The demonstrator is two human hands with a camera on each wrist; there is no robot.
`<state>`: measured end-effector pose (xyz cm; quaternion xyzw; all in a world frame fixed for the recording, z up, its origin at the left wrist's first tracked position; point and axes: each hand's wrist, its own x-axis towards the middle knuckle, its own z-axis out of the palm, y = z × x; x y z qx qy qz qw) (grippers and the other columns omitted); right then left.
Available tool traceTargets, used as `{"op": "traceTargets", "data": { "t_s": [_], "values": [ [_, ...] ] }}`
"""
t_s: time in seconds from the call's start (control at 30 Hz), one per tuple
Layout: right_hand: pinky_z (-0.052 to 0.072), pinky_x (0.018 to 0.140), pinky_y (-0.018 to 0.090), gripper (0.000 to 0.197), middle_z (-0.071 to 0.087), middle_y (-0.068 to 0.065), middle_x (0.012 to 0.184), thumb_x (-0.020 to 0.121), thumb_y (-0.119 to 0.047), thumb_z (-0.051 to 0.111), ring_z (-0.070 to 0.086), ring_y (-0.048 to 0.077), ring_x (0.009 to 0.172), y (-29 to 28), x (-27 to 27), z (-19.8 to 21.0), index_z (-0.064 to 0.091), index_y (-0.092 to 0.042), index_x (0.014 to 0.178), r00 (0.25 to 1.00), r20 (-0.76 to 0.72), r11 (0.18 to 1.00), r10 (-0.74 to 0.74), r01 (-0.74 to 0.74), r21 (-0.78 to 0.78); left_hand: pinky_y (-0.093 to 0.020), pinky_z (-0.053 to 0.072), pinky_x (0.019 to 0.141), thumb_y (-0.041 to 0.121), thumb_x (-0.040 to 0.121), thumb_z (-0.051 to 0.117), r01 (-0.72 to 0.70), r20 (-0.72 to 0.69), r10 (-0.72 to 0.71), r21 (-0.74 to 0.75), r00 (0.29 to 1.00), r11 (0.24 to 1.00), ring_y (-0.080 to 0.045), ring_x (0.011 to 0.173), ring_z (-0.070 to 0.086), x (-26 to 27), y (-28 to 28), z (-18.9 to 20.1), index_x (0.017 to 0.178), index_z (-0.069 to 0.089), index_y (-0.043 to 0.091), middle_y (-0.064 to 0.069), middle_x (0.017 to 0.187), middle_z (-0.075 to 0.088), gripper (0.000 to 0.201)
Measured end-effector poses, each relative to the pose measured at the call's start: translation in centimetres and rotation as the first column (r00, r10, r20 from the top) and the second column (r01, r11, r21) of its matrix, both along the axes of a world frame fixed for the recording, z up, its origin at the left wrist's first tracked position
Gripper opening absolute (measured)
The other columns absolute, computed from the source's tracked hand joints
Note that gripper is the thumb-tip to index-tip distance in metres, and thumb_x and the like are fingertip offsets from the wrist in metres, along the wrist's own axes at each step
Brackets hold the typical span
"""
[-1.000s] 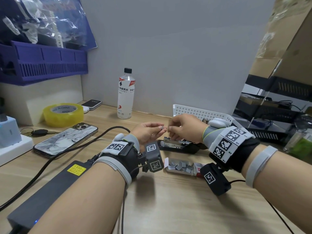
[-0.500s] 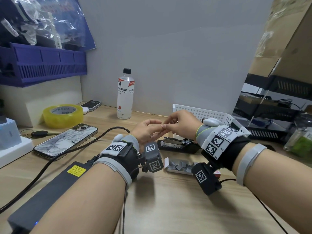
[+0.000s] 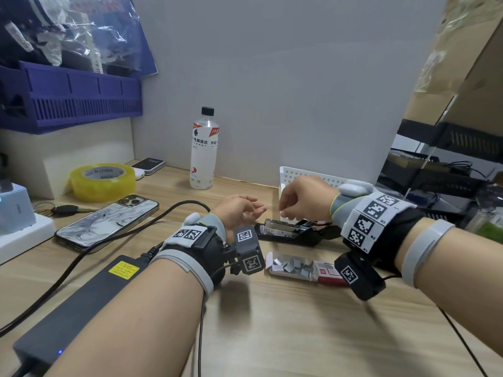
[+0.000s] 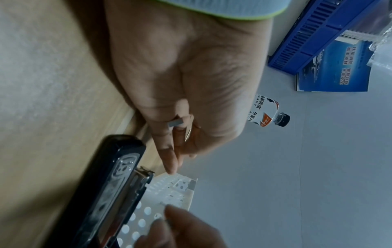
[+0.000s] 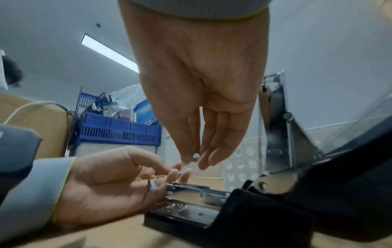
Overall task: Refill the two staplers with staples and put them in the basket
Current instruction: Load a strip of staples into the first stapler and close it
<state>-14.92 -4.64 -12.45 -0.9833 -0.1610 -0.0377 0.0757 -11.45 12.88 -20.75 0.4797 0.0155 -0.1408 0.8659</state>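
A black stapler [image 3: 294, 231] lies on the desk with its top swung up and its metal channel [image 5: 197, 193] bare. My right hand [image 3: 285, 212] hovers over its front end and pinches a short staple strip [image 5: 196, 156] at the fingertips. My left hand [image 3: 249, 213] is palm up just left of the stapler, fingers loosely curled, and a small staple piece [image 4: 176, 124] lies on them. An open staple box [image 3: 294, 268] with loose strips sits in front of the stapler. The white perforated basket [image 3: 307, 178] stands behind it. Only one stapler shows.
A drink bottle [image 3: 204, 151] stands at the back wall. To the left lie a phone [image 3: 109, 224], a yellow tape roll [image 3: 102, 180], keys and a black power brick [image 3: 81, 303] with its cable. A purple tray [image 3: 68, 99] sits on a shelf.
My two hands met fingertip to fingertip above the stapler and have now parted. The right hand has drawn away to the right with a staple strip.
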Motion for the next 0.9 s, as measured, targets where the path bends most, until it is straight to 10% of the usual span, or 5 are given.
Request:
{"op": "traceTargets", "data": {
  "t_s": [0.33,0.9],
  "values": [
    [0.046,0.063,0.012,0.015,0.073,-0.01,0.086,0.082,-0.019,0.079,0.068,0.009,0.085,-0.04,-0.17,-0.47,0.08,-0.021,0.097,0.999,-0.044,0.994,0.021,-0.025,-0.109,-0.041,0.053,0.1,-0.035,0.077,0.027,-0.036,0.008,0.036,0.09,0.999,0.995,-0.031,0.11,0.065,0.41,0.18,-0.33,0.109,0.057,0.002,-0.026,0.129,0.059,0.057],
    [0.041,0.059,0.011,0.014,0.066,-0.014,0.074,0.08,-0.022,0.081,0.062,0.006,0.075,0.32,0.15,-0.27,0.081,-0.023,0.095,0.996,-0.052,0.978,0.076,-0.084,-0.191,-0.039,0.057,0.088,-0.029,0.09,0.025,0.026,0.002,-0.026,0.024,1.0,0.999,-0.032,0.101,0.067,-0.56,-0.11,0.16,0.122,0.05,-0.004,-0.029,0.128,0.059,0.048]
  ]
}}
